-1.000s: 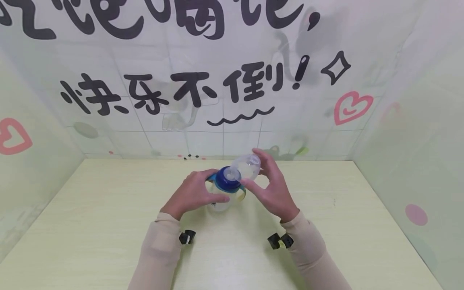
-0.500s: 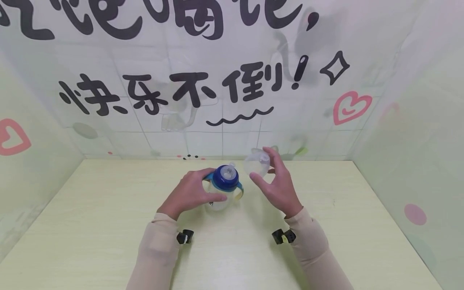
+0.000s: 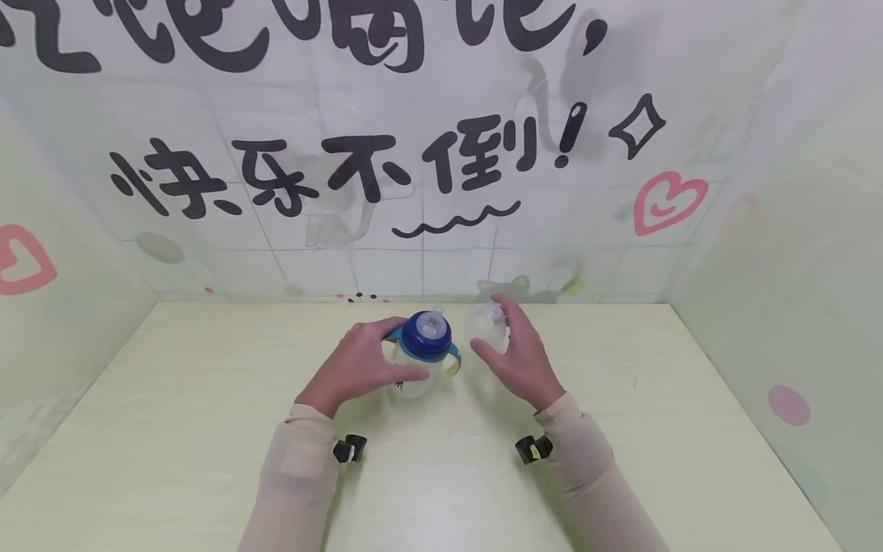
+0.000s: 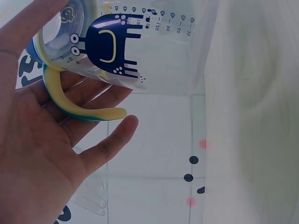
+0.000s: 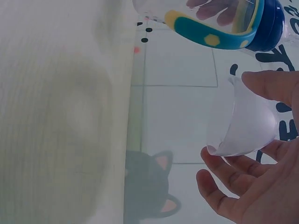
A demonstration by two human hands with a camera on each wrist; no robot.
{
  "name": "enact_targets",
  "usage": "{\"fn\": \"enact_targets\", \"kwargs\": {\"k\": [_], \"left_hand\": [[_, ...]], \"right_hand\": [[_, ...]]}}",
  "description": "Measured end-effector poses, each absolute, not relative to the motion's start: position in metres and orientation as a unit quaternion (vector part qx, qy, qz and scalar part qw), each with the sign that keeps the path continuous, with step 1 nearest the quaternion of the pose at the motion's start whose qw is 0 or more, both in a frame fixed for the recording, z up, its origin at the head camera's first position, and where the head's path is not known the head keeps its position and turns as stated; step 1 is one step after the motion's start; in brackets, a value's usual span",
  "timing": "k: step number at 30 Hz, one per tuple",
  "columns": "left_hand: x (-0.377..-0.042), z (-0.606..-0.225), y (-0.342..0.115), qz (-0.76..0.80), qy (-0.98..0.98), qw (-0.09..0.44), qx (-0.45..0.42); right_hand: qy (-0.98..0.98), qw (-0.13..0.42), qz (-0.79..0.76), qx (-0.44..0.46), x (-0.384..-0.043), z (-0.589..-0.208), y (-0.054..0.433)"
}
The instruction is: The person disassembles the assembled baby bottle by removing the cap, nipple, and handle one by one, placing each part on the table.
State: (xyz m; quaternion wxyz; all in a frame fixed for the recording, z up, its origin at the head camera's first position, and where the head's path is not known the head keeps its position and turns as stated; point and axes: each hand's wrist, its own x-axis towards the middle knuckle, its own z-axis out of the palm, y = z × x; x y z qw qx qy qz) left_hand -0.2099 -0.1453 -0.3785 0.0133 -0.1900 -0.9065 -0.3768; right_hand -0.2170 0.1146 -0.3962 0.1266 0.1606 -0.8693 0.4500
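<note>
My left hand (image 3: pixel 355 360) holds a clear baby bottle (image 3: pixel 426 341) by its side, thumb across the front. The bottle has a dark blue collar, a clear spout on top and two blue-and-yellow handles. In the left wrist view a dark cartoon creature and measuring marks show on the bottle wall (image 4: pixel 105 44), and a curved handle (image 4: pixel 58 95) lies over my fingers. Right of the bottle, my right hand (image 3: pixel 520 356) pinches a translucent domed cap (image 3: pixel 485 326) between thumb and fingers. The right wrist view shows the cap (image 5: pixel 254 121) apart from the bottle, its open rim facing the table side.
Both hands are over a pale wooden table (image 3: pixel 428 483), near its back edge. A printed wall sheet (image 3: pixel 345 261) with large black characters rises behind it, and side panels (image 3: pixel 779 307) stand left and right. Small black devices (image 3: pixel 534 450) are on both wrists.
My right hand has taken the cap from over the spout, moved it right, then lowered it slightly. The left hand and bottle have shifted a little left.
</note>
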Motion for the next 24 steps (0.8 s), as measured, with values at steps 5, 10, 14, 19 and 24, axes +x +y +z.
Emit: {"fn": "enact_targets", "kwargs": {"k": [5,10,14,19,24], "left_hand": [[-0.209,-0.377,-0.146,-0.381,-0.905,0.013,-0.189],[-0.21,-0.376,-0.147,-0.381,-0.904,0.012,-0.192],[-0.21,-0.376,-0.146,-0.38,-0.905,0.011,-0.19],[-0.209,-0.376,-0.147,-0.378,-0.908,0.008,-0.183],[-0.208,-0.376,-0.148,-0.377,-0.909,0.009,-0.178]], "right_hand": [[-0.88,0.09,0.441,0.15,-0.218,-0.401,0.114],[-0.89,0.069,0.426,0.148,-0.22,-0.407,0.112],[-0.895,0.063,0.414,0.153,-0.221,-0.411,0.11],[-0.905,0.04,0.395,0.154,-0.22,-0.416,0.109],[-0.91,0.015,0.379,0.167,-0.218,-0.419,0.108]]}}
